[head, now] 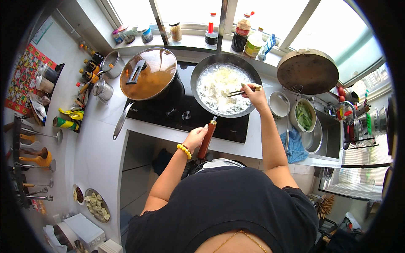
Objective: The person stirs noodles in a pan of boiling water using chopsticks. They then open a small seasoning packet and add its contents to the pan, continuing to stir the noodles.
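My left hand (196,138) grips the reddish-brown wooden handle (208,139) of a dark wok (202,63). The wok sits on the right side of a black glass cooktop (152,115). White, bubbling liquid (221,82) fills much of it, with pale yellowish food in the upper middle that I cannot make out. Over the wok's right edge, my right hand (254,96) holds dark chopsticks (235,93), their tips in the liquid. To the left stands a pan with a glass lid (155,74), whose long metal handle (123,120) points toward me.
Sauce bottles (239,34) and jars (176,31) line the windowsill. Right of the wok are a white bowl (278,104), a ladle (287,132), leafy greens (303,116) in a bowl, a blue cloth (294,145) and a sink (332,132). A plate of dumplings (97,205) lies on the left counter.
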Available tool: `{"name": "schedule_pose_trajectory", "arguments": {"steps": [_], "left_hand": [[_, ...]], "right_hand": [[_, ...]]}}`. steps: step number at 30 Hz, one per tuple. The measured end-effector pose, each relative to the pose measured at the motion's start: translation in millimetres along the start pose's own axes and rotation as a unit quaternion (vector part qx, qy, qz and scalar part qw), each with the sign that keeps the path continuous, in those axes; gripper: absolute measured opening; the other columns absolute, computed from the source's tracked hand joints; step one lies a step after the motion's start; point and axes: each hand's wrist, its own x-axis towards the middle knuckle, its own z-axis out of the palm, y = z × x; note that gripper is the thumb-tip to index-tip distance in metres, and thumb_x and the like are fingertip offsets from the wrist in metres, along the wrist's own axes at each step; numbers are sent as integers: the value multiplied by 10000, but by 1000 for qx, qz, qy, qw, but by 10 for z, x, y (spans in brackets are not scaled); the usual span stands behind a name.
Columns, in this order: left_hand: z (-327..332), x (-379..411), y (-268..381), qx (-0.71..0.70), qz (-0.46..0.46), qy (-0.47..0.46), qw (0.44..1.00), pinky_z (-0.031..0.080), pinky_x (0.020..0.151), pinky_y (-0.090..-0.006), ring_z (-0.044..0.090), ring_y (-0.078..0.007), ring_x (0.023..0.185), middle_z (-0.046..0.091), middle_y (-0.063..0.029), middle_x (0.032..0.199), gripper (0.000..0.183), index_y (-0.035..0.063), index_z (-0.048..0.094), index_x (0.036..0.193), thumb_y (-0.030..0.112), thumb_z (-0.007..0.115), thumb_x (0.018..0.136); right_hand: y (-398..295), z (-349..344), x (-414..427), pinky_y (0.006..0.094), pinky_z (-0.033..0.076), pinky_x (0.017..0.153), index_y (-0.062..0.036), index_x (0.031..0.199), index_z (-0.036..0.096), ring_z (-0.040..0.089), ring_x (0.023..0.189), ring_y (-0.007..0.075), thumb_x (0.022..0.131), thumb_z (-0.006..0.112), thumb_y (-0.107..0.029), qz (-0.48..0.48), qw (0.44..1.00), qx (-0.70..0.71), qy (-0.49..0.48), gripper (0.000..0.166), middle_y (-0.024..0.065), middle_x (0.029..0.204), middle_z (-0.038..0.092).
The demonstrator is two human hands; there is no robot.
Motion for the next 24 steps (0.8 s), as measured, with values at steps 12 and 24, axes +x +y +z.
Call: {"name": "schedule_pose_trajectory", "arguments": {"steps": [12,24], "left_hand": [[145,-51,-70,24,37,-15,999,540,621,-287,610,-129,695,619,-70,848,304,19,501,1134,269,570,974],[88,-19,-144,228,134,37,964,490,690,-302,592,-143,742,627,-67,847,328,4,560,1094,294,596,946]], "right_hand": [[218,16,-28,240,549,537,46,952,679,596,591,84,927,649,-167,-50,998,-16,26,216,50,780,667],[146,-158,-57,261,572,501,46,981,669,631,653,115,940,621,-164,-15,998,3,63,219,76,823,676]]}}
